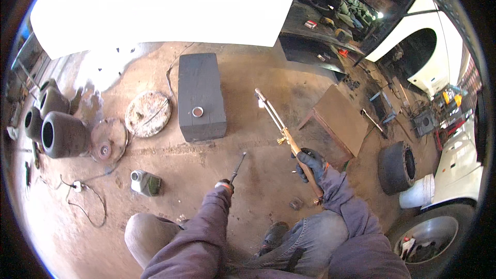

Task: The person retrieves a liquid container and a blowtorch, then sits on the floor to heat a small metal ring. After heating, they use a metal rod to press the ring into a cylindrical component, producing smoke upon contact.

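My right hand [311,168], in a dark glove, is closed around the brown handle of a gas cutting torch [293,146]. The torch has brass valves and slim tubes running up to its head, which points away from me over the floor. No flame shows at its tip. Lower and to the left, my left hand [225,184] is wrapped round the near end of a thin dark rod-like tool [238,166], tilted up and right. Beyond both hands stands a dark grey box-shaped block [200,85] with a small round metal ring or cap [198,112] on it.
Left of me are a plastic jug [146,183], a cable [88,203], round discs [149,113] and dark hollow cylinders [64,134]. On the right lie a brown angled panel [336,116], a tyre [397,168], a white bucket [417,192] and a wheel [431,237]. A large white panel [165,8] spans the far side.
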Demonstrator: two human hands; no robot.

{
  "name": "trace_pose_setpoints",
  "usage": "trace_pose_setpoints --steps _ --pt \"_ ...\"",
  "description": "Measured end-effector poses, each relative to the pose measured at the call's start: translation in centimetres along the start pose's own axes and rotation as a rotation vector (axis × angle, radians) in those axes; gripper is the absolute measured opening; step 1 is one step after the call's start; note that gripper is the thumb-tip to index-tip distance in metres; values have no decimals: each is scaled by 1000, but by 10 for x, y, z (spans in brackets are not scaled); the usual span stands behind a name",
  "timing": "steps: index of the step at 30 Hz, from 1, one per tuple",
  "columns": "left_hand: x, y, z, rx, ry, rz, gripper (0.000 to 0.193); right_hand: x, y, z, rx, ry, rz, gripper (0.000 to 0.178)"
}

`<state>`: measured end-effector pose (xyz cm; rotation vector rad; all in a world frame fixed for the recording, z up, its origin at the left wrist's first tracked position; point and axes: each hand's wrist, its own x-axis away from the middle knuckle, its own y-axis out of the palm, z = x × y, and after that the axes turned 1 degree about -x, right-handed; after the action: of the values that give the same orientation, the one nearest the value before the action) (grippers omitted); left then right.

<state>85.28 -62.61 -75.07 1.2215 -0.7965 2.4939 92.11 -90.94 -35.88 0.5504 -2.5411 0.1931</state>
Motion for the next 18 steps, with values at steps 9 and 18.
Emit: trace_pose_setpoints --steps 9,18 --pt "137 -264 208 -631 469 100 28 43 -15 -14 87 -152 -43 44" --pt "173 -222 153 454 517 222 24 61 -22 -12 87 -88 -50 37"
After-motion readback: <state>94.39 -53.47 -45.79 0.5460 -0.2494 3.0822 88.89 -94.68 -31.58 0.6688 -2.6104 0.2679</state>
